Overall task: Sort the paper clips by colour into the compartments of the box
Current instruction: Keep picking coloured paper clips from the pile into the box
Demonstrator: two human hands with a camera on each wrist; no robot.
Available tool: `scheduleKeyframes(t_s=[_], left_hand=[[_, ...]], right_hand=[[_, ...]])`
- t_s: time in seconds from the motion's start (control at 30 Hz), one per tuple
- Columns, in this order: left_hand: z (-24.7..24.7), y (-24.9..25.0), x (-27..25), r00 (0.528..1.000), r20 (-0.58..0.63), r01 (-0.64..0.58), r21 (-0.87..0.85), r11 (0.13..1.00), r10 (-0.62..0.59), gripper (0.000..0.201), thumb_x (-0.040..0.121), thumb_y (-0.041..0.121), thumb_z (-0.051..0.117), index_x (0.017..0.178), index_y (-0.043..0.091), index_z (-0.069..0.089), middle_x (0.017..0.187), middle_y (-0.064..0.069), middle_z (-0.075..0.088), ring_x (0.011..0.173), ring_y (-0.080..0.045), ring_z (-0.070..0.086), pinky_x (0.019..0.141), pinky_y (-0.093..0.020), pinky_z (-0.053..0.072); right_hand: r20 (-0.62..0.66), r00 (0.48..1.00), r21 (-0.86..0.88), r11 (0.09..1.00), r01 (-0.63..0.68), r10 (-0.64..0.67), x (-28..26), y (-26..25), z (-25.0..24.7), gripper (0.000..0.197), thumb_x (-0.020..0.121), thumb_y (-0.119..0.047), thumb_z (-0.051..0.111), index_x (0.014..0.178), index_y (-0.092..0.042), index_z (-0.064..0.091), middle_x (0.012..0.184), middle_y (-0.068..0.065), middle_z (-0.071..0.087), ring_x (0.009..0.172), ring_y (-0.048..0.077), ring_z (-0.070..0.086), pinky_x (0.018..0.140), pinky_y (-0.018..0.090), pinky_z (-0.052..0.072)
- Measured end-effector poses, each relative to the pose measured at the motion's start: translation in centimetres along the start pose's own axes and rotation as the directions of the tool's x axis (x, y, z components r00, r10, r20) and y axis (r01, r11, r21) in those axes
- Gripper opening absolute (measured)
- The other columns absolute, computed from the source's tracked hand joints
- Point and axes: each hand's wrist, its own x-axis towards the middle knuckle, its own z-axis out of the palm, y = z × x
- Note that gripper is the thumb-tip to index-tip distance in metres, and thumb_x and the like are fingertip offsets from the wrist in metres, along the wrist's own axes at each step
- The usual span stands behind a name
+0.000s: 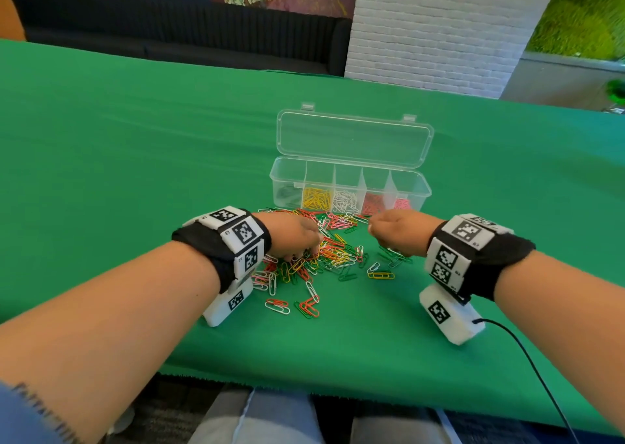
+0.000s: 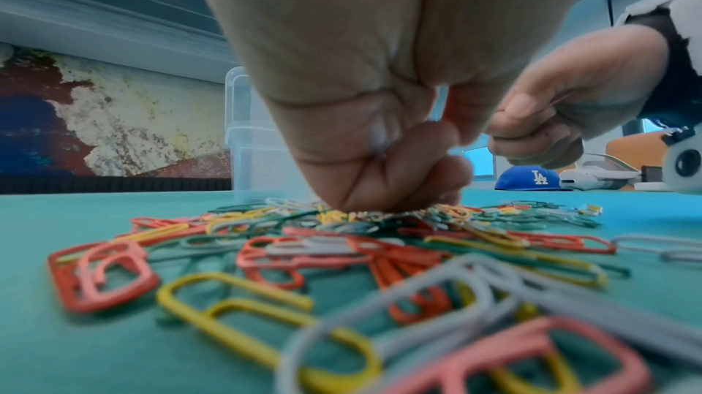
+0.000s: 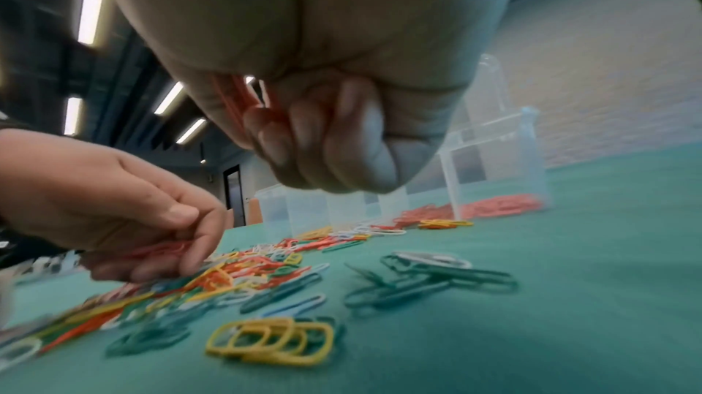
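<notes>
L hand (image 1: 297, 235) pinching pink clips at the pile of paper clips (image 1: 324, 257) on bench (image 1: 135, 145); R hand (image 1: 397, 232) clenched on red clips. Box (image 1: 351, 186) just behind. I'd watch for tangled strays dropping into wrong compartment.

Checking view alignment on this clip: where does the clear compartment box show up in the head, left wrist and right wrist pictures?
Head: compartment box at centre, lid open, beyond the clip pile.
Left wrist: only its left end shows, centre-left, the rest hidden behind the left hand.
Right wrist: right of centre, its right end nearest, pink clips inside.
Shared landmark: the loose paper clips on the green cloth.
</notes>
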Motion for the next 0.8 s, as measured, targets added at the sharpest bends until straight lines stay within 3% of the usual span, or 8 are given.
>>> scheduleKeyframes(t_s=[0.17,0.3,0.4,0.5,0.6,0.7,0.8], left_hand=[[-1.0,-0.1,0.5,0.997,0.024,0.077,-0.404,0.912,-0.074,0.053,0.100,0.048,0.022,0.089,0.011,0.059,0.066,-0.003,0.051,0.051,-0.013,0.047,0.048,-0.020,0.036],[-2.4,0.7,0.9,0.997,0.011,0.068,-0.533,0.844,-0.074,0.056,0.099,0.050,0.021,0.088,0.009,0.058,0.065,-0.004,0.052,0.051,-0.013,0.048,0.047,-0.019,0.037],[-3.1,2.2,1.7,0.998,0.029,0.060,-0.642,0.765,-0.054,0.057,0.099,0.051,0.019,0.089,0.008,0.055,0.068,-0.006,0.051,0.055,-0.015,0.048,0.049,-0.019,0.039],[-3.7,4.4,2.9,0.999,0.032,0.033,-0.732,0.681,-0.015,0.056,0.099,0.052,0.021,0.092,0.006,0.053,0.072,-0.009,0.052,0.060,-0.017,0.052,0.049,-0.020,0.045],[-4.3,7.2,4.3,1.000,0.024,0.012,-0.816,0.578,0.013,0.056,0.098,0.052,0.024,0.099,0.004,0.051,0.076,-0.012,0.053,0.065,-0.019,0.054,0.052,-0.022,0.050],[-4.7,9.8,6.1,1.000,0.001,0.003,-0.870,0.494,-0.005,0.053,0.098,0.051,0.029,0.103,0.002,0.048,0.082,-0.016,0.051,0.072,-0.023,0.054,0.060,-0.027,0.051],[-4.7,11.9,8.2,0.999,-0.007,0.008,-0.900,0.435,-0.031,0.051,0.098,0.050,0.032,0.101,0.001,0.045,0.086,-0.017,0.049,0.075,-0.027,0.053,0.066,-0.031,0.050]], right_hand=[[0.092,0.994,0.312,0.946,-0.091,0.066,0.9,1.6,-0.1,0.024,0.098,-0.020,0.044,0.075,-0.015,0.045,0.060,0.001,0.050,0.044,0.013,0.040,0.040,0.021,0.036],[0.211,0.975,0.534,0.827,-0.176,0.071,1.4,1.9,-0.9,0.019,0.097,-0.002,0.042,0.080,-0.010,0.050,0.059,0.004,0.049,0.034,0.005,0.043,0.033,0.016,0.035],[0.213,0.974,0.671,0.713,-0.202,0.075,1.5,2.2,-2.4,0.021,0.096,0.001,0.038,0.083,-0.005,0.053,0.064,0.005,0.050,0.038,0.005,0.047,0.036,0.014,0.039],[0.147,0.981,0.827,0.527,-0.194,0.130,1.8,3.3,-4.3,0.021,0.097,-0.008,0.038,0.085,0.000,0.054,0.066,0.007,0.049,0.042,0.008,0.049,0.038,0.015,0.042],[0.096,0.971,0.925,0.340,-0.168,0.219,2.3,4.5,-6.4,0.042,0.100,-0.031,0.034,0.092,0.005,0.053,0.075,0.014,0.050,0.057,0.017,0.053,0.043,0.020,0.050],[0.042,0.950,0.963,0.241,-0.121,0.309,3.4,5.7,-8.1,0.056,0.100,-0.043,0.027,0.096,0.007,0.051,0.084,0.017,0.048,0.071,0.022,0.051,0.053,0.028,0.055],[0.018,0.941,0.973,0.210,-0.094,0.337,4.6,6.7,-8.9,0.056,0.099,-0.043,0.028,0.105,0.009,0.048,0.089,0.018,0.046,0.078,0.026,0.051,0.062,0.033,0.050]])
